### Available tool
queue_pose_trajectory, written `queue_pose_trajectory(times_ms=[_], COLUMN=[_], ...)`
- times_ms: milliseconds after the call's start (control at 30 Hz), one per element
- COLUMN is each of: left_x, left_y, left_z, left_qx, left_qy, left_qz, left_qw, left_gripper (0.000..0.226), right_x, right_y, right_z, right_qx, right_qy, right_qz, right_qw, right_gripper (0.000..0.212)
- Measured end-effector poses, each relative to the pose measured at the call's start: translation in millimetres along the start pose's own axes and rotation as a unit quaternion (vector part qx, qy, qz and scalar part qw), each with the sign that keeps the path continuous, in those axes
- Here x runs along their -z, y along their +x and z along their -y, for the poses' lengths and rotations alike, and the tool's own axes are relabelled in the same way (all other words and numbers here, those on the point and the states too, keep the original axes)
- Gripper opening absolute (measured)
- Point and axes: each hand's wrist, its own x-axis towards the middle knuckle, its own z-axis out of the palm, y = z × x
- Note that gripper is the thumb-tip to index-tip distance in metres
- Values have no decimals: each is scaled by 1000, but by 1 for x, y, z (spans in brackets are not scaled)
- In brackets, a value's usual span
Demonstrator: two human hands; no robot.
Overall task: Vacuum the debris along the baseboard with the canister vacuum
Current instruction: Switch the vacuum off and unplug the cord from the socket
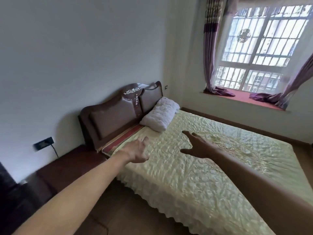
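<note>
the baseboard (245, 128) shows as a dark brown strip at the foot of the window wall, just behind the far edge of the bed (194, 175). where the vacuum stands cannot be told from this view, and any debris along that strip is too small to make out.

both bare arms reach forward over the bed. the left hand (138, 152) hangs over the near corner by the headboard (118, 114), back of the hand up, holding nothing. its fingers (144, 140) point ahead, relaxed and close together, a bit blurred. the right hand (198, 146) is over the middle of the pale quilted cover, also holding nothing. its fingers are spread wide, and the thumb (183, 150) sticks out to the left. whether either hand touches the cover i cannot tell.

a white pillow (160, 116) leans against the right half of the headboard. left of the bed a low dark cabinet (72, 165) stands against the wall (84, 48). above it is a dark outlet (44, 143) with a cord hanging down. the floor (118, 209) is brown wood.

in the far wall a barred window (264, 48) sits above a red sill (245, 99). purple curtains (210, 48) hang at both sides, with their ends bunched on the sill.
</note>
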Motion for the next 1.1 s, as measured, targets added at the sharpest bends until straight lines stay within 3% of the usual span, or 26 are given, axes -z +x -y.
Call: queue_pose_trajectory(times_ms=[400,767,967,1100], left_x=[-1,7,8,5], left_y=[45,116,115,106], left_z=[126,262,327,372], left_qx=[140,200,244,279], left_qy=[-20,-61,-62,-52], left_qz=[-22,-55,-54,-48], left_qw=[990,976,966,958], left_gripper=[89,92,90,91], right_x=[-25,-28,-45,-54], right_y=[161,323,396,435], right_z=[63,151,199,241], right_qx=[124,166,207,243], right_qy=[26,-1,-16,-31], right_qz=[21,39,59,55], right_qw=[992,985,977,968], right_gripper=[92,92,103,95])
